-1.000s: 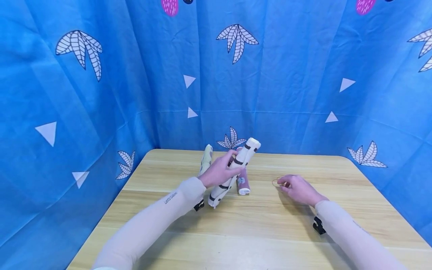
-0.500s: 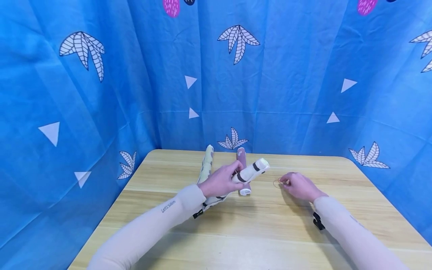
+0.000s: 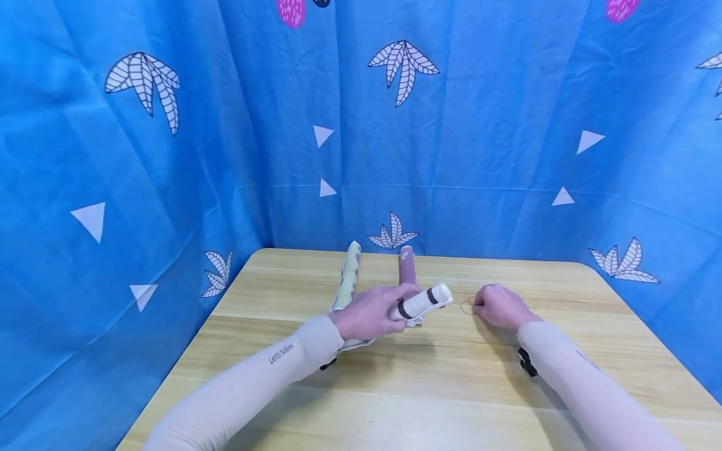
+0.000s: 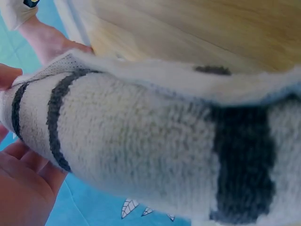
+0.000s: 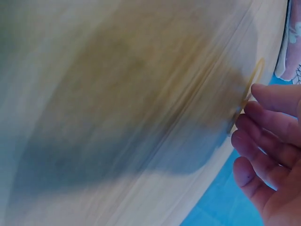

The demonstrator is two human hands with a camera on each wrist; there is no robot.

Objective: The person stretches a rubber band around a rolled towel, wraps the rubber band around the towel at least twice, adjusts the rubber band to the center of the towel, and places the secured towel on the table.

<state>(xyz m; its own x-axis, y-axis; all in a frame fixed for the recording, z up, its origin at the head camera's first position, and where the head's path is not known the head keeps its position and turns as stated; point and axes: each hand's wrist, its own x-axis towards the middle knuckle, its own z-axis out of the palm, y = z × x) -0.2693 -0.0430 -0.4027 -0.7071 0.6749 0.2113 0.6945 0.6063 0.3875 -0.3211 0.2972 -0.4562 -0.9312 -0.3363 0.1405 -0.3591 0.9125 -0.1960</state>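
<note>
My left hand (image 3: 375, 311) grips a rolled white towel with black stripes (image 3: 420, 304), thumb and fingers curled round it. The roll slants, its far end pointing right and its near end partly hidden behind the hand and wrist. In the left wrist view the striped towel (image 4: 141, 132) fills much of the frame, a loose edge showing along it. My right hand (image 3: 501, 305) is low at the table, pinching a thin orange-yellow rubber band (image 3: 467, 305) between thumb and fingertips. Part of the loop of the rubber band (image 5: 257, 70) sticks out past the thumb in the right wrist view.
A pale green patterned rolled towel (image 3: 348, 275) lies left of the left hand. Behind the striped roll lies a purple rolled towel (image 3: 407, 266), partly covered by it. The wooden table (image 3: 451, 388) ends at a blue curtain (image 3: 479, 125) at back and sides.
My left hand has swung the striped towel's far end down and to the right, uncovering the purple roll's back end. My right hand stays by the rubber band, shifting slightly.
</note>
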